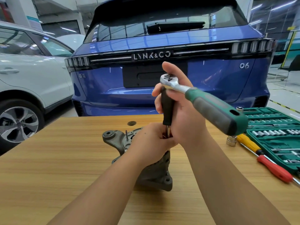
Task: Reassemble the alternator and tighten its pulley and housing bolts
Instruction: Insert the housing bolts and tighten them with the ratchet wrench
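While both forearms are reaching up from the bottom edge, the left hand point(151, 143) is gripping the alternator point(155, 169) at centre frame and the right hand point(181, 111) is clasping the upright black-handled driver point(168, 109) under the ratchet point(204, 101).

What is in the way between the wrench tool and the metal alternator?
Only the left hand: it grips the alternator right where the black extension under the ratchet comes down, hiding the tip. The right hand holds the extension.
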A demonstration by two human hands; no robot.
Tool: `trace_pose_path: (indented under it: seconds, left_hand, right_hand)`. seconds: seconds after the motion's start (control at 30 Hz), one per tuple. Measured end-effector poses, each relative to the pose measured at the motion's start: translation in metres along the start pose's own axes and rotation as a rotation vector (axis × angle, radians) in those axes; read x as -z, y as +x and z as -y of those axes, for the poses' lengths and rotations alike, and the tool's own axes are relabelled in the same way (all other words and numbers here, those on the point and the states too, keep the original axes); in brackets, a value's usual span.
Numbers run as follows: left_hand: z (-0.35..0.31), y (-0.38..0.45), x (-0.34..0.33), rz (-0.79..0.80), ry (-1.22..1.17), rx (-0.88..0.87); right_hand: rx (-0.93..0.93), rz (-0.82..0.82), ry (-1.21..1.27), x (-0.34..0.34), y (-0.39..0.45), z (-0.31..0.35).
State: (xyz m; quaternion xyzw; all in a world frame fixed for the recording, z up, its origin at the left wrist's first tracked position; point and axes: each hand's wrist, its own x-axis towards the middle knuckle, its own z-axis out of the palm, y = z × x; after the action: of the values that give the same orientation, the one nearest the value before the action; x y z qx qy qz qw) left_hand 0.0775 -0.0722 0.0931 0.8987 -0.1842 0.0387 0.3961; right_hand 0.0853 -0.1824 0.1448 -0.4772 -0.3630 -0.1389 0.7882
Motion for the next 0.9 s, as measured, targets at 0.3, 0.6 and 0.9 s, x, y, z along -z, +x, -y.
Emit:
trace_pose_path:
  seconds: [0.3, 0.6, 0.9]
  left_hand:
    - [0.0, 0.002, 0.0, -0.004, 0.017, -0.003]
    - [0.004, 0.006, -0.003, 0.011, 0.022, -0.01]
    - [-0.004, 0.002, 0.002, 0.039, -0.023, -0.028]
  right_hand:
    - [-0.086, -0.132, 0.012, -0.012, -0.011, 0.001]
    - [-0.137, -0.208, 0.018, -0.001, -0.005, 0.009]
    - [0.152, -0.171, -0.322, -0.009, -0.007, -0.007]
